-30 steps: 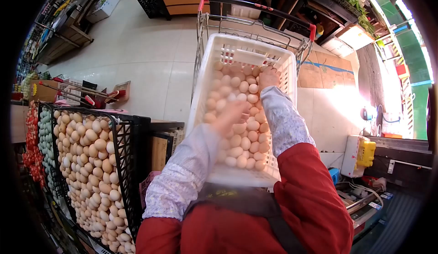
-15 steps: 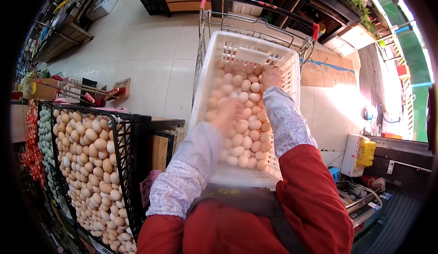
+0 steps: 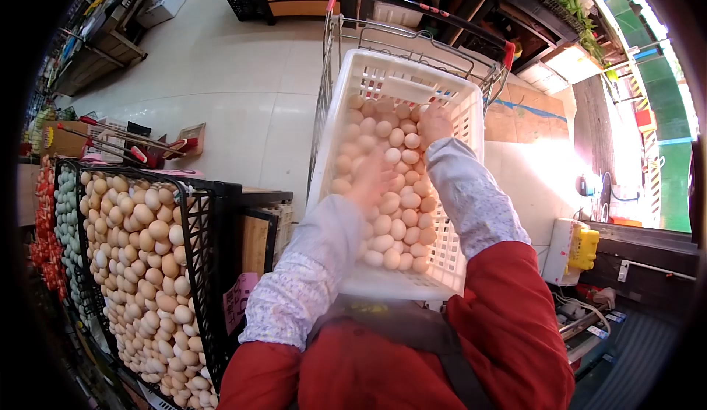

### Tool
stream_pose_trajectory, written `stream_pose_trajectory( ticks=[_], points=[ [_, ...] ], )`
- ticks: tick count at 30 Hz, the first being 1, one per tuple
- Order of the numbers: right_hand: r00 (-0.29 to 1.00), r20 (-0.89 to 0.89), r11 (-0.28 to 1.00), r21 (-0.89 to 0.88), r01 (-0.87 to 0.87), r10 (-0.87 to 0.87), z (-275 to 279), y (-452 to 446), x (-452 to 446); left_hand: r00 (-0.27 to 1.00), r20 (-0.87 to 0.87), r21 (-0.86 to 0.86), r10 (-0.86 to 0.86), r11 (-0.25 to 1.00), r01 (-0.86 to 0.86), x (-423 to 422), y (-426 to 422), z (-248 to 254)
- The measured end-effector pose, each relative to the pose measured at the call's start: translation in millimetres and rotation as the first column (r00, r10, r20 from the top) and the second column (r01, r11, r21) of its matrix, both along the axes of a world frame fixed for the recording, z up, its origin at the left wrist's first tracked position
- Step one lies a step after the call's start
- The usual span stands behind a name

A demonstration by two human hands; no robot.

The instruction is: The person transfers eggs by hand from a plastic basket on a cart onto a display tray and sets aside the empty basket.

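A white plastic basket with slotted walls rests on a wire shopping cart. Brown eggs lie in layers inside it. My left hand is over the eggs near the middle of the basket, fingers apart and slightly blurred, with no egg seen in it. Near the basket's far right corner, my right hand reaches down at the edge of the eggs. Its fingers are curled and partly hidden, so whether it holds an egg does not show.
At the left stands a black crate heaped with brown eggs, with greenish eggs beyond it. A dustpan is on the floor behind. Flattened cardboard lies right of the cart, and a white and yellow box is at the right.
My left hand has shifted slightly up over the eggs. My right hand stays at the far right corner, its forearm swung a little to the right. The left crate appears slightly further left.
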State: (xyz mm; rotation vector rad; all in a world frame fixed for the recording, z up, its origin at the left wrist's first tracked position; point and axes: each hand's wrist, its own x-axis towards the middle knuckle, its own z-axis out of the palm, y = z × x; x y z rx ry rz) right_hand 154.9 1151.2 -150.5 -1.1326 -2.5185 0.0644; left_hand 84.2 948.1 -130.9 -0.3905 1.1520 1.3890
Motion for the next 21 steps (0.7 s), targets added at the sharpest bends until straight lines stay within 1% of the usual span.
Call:
stream_pose_trajectory(
  ticks=[1,3,5,7,8,9,11,12,13,14,15,16,18,19,21],
  points=[
    [0.960,0.241,0.978,-0.181,-0.100,0.143,37,-15,-2,1.000,0.004,0.005,-0.002,1.000,0.002,2,2,13],
    [0.879,0.383,0.903,-0.414,-0.111,0.283,81,-54,-5,0.998,0.062,0.050,0.015,0.999,-0.018,3,5,25],
    [0.921,0.218,0.862,-0.469,-0.190,0.322,70,-80,3,0.991,0.130,0.105,0.030,0.994,-0.043,7,7,30],
    [0.915,0.106,0.829,-0.472,-0.299,0.390,29,-93,14,0.984,0.178,0.145,0.027,0.988,-0.054,7,5,31],
    [0.929,0.115,0.860,-0.432,-0.271,0.351,22,-103,16,0.981,0.192,0.160,0.021,0.986,-0.052,7,4,32],
    [0.943,0.089,0.864,-0.437,-0.251,0.319,17,-104,18,0.978,0.208,0.174,0.014,0.983,-0.051,6,2,33],
    [0.966,0.035,0.869,-0.447,-0.214,0.255,29,-113,16,0.971,0.238,0.191,-0.001,0.981,-0.046,4,-3,37],
    [0.957,0.095,0.815,-0.551,-0.180,0.276,40,-110,17,0.968,0.251,0.200,-0.011,0.979,-0.040,4,-5,40],
    [0.946,0.115,0.780,-0.600,-0.178,0.304,45,-103,16,0.966,0.258,0.199,-0.019,0.979,-0.033,5,-7,44],
    [0.934,0.133,0.742,-0.648,-0.172,0.332,49,-97,16,0.965,0.263,0.192,-0.023,0.981,-0.029,5,-7,58],
    [0.920,0.151,0.703,-0.693,-0.162,0.361,54,-91,15,0.974,0.224,0.165,-0.042,0.986,0.005,6,-8,73],
    [0.873,0.180,0.645,-0.742,-0.183,0.454,83,-88,13,0.974,0.223,0.165,-0.039,0.986,0.002,6,-7,65],
    [0.870,0.048,0.402,-0.898,-0.177,0.491,92,-62,10,0.985,0.170,0.345,-0.021,0.938,-0.040,6,-4,40],
    [0.872,-0.007,0.269,-0.950,-0.158,0.489,97,-49,8,0.985,0.170,0.348,-0.018,0.937,-0.043,5,-5,40],
    [0.914,0.089,0.436,-0.894,-0.102,0.396,105,-27,-3,0.992,0.121,0.245,-0.025,0.969,-0.005,4,-8,41]
  ],
)
